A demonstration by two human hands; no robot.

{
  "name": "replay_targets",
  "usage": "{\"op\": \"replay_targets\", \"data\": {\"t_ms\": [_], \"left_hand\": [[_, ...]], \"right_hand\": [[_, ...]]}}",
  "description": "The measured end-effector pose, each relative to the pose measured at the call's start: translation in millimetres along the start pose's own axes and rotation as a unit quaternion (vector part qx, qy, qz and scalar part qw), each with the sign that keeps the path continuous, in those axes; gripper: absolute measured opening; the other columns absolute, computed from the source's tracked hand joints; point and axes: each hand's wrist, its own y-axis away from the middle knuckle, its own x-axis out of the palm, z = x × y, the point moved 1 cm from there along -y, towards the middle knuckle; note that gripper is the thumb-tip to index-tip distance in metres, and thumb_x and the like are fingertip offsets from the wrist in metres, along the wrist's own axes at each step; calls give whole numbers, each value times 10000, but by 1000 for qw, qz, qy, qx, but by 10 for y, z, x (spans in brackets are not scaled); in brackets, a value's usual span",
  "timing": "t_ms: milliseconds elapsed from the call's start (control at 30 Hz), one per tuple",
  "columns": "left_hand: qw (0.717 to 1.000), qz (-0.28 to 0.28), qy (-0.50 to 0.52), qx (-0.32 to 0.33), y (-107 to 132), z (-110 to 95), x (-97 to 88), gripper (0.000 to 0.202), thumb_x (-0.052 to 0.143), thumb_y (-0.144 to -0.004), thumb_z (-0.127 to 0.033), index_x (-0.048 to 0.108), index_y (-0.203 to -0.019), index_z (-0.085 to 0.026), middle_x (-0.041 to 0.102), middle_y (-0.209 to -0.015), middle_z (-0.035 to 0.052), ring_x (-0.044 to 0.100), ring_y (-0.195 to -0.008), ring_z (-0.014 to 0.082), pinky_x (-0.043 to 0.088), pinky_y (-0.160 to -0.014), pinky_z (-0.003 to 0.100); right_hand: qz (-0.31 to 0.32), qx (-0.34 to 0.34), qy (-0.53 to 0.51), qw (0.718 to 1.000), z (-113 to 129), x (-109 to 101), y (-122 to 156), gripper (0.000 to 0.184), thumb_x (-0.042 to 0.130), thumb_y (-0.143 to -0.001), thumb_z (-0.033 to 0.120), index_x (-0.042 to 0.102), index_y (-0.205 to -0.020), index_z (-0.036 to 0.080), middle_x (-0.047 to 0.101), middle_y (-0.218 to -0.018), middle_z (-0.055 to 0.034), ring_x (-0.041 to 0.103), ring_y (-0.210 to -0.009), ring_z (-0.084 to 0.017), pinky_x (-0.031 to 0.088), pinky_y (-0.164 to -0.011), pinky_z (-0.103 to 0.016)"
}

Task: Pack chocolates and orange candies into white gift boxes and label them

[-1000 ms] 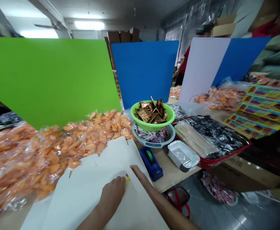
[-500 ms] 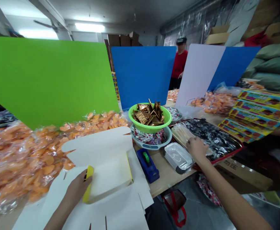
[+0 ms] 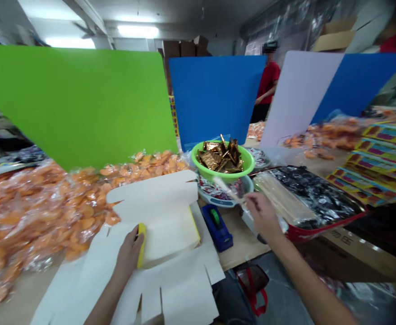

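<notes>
Currently, your left hand (image 3: 130, 248) grips the yellow side wall of one open white cardboard box (image 3: 171, 232), which lies between your hands. Your right hand (image 3: 264, 214) pinches one slender whitish item (image 3: 227, 190), too blurred to identify. Between the box and that hand sits one blue plastic tape dispenser (image 3: 223, 238); beyond them, one lime-green round plastic bowl (image 3: 204, 171) tops one pale-blue plastic basin (image 3: 223, 202). Bare tan tabletop (image 3: 241, 246) leaves a small gap below your right hand, ending at its near edge; one red-rimmed tray (image 3: 301, 234) lies to that hand's right.
</notes>
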Motion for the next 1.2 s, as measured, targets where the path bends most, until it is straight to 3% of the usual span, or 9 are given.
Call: {"op": "replay_targets", "data": {"t_ms": [67,133,267,367,533,667,767,900,1200], "left_hand": [[1000,5,13,1,45,-46,43,507,336,-854,-392,439,-1291,-157,518,-1309,109,471,-1209,227,335,-1024,361],[1000,5,25,7,77,-72,82,493,331,-861,-385,445,-1290,-169,544,-1264,103,483,-1185,222,337,-1017,366],[999,-4,45,18,103,-58,130,483,330,-871,-378,448,-1290,-170,551,-1232,104,495,-1159,217,348,-1000,364],[998,-6,56,20,107,-38,134,491,327,-873,-381,446,-1295,-159,541,-1241,112,499,-1158,219,352,-1000,364],[999,-13,42,1,86,-53,84,532,324,-866,-392,426,-1325,-143,523,-1277,115,505,-1163,218,368,-998,346],[999,-3,31,-7,45,-88,40,540,327,-861,-399,431,-1330,-152,517,-1304,103,498,-1176,231,373,-1000,358],[1000,3,23,-15,31,-123,24,548,324,-861,-395,428,-1337,-145,507,-1319,102,486,-1190,235,367,-1007,356],[1000,-2,20,-24,29,-159,14,541,338,-857,-401,437,-1333,-165,517,-1310,89,498,-1172,239,384,-989,355],[999,-2,28,-25,-3,-75,28,578,349,-841,-456,441,-1332,-164,501,-1315,99,491,-1172,252,374,-992,359]], "right_hand": [[167,-58,47,983,473,399,188,196,357,-928,262,545,-903,213,627,-835,-27,575,-733,-160,410,-668,-255],[264,-124,126,948,856,825,356,207,357,-900,118,550,-886,192,636,-873,-55,586,-810,-176,411,-701,-261],[322,-167,212,907,1226,1540,554,258,363,-853,12,537,-996,136,625,-926,-115,594,-854,-213,424,-693,-301],[331,-179,210,902,1258,1750,588,239,395,-838,13,553,-968,136,613,-941,-119,580,-881,-220,419,-716,-319],[254,-177,192,931,1011,1272,394,134,460,-898,221,573,-968,201,596,-1032,-71,517,-1001,-232,358,-826,-360],[137,-30,322,936,387,511,202,175,447,-911,261,589,-903,160,605,-955,-101,534,-937,-251,349,-752,-347],[145,69,382,910,-145,139,169,180,510,-878,279,596,-918,125,617,-959,-127,562,-908,-264,339,-682,-324],[185,116,330,919,-537,39,170,163,520,-865,277,597,-828,138,647,-846,-94,594,-791,-211,313,-622,-288],[172,123,277,937,-641,67,155,230,451,-883,301,578,-761,152,633,-721,-53,560,-691,-170,283,-561,-256]]}}
